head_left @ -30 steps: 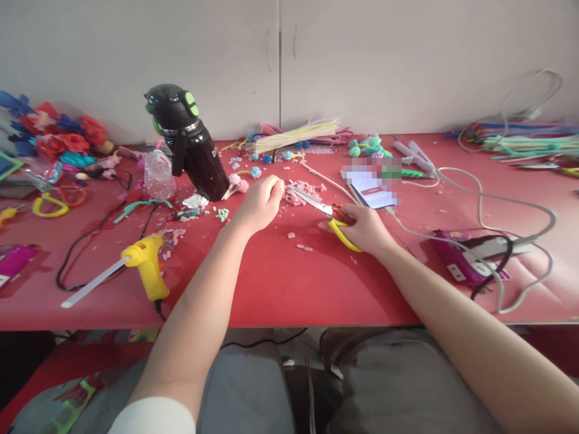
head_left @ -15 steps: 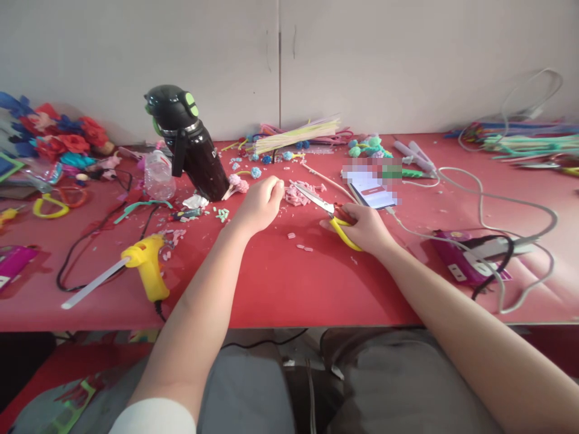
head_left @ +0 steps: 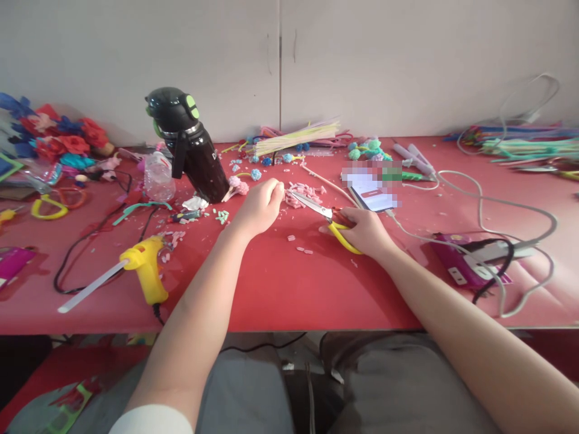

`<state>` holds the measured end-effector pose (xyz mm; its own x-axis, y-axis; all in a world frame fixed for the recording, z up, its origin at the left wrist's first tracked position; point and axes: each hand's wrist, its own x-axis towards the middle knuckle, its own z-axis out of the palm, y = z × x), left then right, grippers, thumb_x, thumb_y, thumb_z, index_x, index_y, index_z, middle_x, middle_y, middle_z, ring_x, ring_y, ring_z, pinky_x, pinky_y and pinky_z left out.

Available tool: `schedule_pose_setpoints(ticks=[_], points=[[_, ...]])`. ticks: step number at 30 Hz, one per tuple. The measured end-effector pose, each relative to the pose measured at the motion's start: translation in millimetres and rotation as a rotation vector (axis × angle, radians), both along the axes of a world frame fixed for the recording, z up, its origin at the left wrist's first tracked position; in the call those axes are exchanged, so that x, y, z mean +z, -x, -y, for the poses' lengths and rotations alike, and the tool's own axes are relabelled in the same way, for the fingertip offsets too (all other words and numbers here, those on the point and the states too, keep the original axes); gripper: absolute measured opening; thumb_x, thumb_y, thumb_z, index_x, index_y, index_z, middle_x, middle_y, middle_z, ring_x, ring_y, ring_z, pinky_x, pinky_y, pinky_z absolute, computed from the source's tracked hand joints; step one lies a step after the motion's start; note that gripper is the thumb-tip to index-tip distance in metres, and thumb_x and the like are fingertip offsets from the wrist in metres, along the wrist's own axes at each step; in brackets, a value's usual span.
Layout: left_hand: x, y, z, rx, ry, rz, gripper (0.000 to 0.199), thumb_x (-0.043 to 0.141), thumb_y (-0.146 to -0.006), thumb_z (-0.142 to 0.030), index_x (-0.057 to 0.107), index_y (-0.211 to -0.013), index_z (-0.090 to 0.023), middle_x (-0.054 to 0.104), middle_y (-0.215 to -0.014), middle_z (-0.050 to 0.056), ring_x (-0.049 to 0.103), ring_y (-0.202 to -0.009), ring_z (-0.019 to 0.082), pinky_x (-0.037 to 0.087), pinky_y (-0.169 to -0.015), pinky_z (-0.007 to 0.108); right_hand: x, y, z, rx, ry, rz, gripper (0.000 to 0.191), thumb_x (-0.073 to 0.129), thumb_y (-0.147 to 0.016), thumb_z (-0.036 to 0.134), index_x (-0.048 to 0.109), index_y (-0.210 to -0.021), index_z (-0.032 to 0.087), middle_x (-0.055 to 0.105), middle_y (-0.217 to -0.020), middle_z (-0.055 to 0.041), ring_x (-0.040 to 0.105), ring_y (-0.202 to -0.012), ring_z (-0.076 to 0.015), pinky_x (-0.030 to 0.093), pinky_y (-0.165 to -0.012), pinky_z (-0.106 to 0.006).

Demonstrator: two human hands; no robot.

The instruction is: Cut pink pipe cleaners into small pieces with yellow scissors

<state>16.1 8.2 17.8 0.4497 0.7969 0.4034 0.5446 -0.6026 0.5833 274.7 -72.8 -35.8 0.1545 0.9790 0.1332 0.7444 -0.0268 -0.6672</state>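
Note:
My right hand (head_left: 364,230) is wrapped round the yellow handles of a pair of scissors (head_left: 316,207), whose blades point left and away from me. The blade tips lie close to a pile of short pink cut pieces (head_left: 304,194) on the red table. My left hand (head_left: 261,205) is closed in a pinch just left of that pile; whatever is between its fingertips is hidden or too small to name. A few loose pink pieces (head_left: 299,247) lie nearer to me, between my hands.
A black flask (head_left: 199,157) stands behind my left hand. To the left lies a yellow glue gun (head_left: 148,271) with its cord. On the right are a phone (head_left: 373,188), white cables and a purple power strip (head_left: 461,262). Bundled pipe cleaners (head_left: 296,138) lie at the back.
The scissor tips have shifted slightly to the left, towards my left hand. My left hand keeps its pinch in nearly the same place.

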Motion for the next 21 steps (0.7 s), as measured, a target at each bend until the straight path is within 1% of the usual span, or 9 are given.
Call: schedule_pose_setpoints(ticks=[7,10,18,21], points=[[-1.0,1.4,-1.4,0.009,-0.004,-0.013,0.040,0.041,-0.115,-0.030,0.034,-0.076,-0.026,0.048,-0.068,-0.001,0.047,-0.064,0.017,0.036,-0.065,0.036,0.7,1.6,1.2,-0.016,-0.057,-0.037,0.075,0.074,-0.067,0.089,0.034,-0.066,0.026,0.035,-0.063,0.0037,0.029,-0.066,-0.0139,0.026,-0.060,-0.032],[-2.1,1.4,-2.1,0.013,-0.008,-0.009,0.040,0.041,-0.115,-0.032,0.035,-0.076,-0.026,0.048,-0.068,-0.001,0.048,-0.064,0.018,0.036,-0.065,0.036,-0.4,1.5,1.8,0.000,-0.050,-0.044,0.073,0.074,-0.067,0.089,0.037,-0.067,0.026,0.036,-0.063,0.0038,0.031,-0.067,-0.0146,0.028,-0.060,-0.032],[-1.1,0.7,-0.5,0.005,0.001,-0.014,0.040,0.040,-0.115,-0.033,0.035,-0.076,-0.026,0.048,-0.068,-0.001,0.049,-0.065,0.018,0.036,-0.065,0.036,1.5,2.0,1.6,0.002,-0.026,-0.039,0.079,0.071,-0.063,0.099,0.041,-0.066,0.026,0.034,-0.063,0.0039,0.030,-0.066,-0.0145,0.026,-0.060,-0.033],[-1.4,0.7,-0.2,0.009,0.006,-0.014,0.040,0.040,-0.116,-0.034,0.035,-0.077,-0.026,0.049,-0.068,0.000,0.049,-0.065,0.018,0.037,-0.065,0.035,2.4,2.2,0.8,0.003,-0.012,-0.039,0.080,0.071,-0.061,0.099,0.038,-0.064,0.026,0.033,-0.062,0.0039,0.029,-0.066,-0.0144,0.025,-0.061,-0.033]])
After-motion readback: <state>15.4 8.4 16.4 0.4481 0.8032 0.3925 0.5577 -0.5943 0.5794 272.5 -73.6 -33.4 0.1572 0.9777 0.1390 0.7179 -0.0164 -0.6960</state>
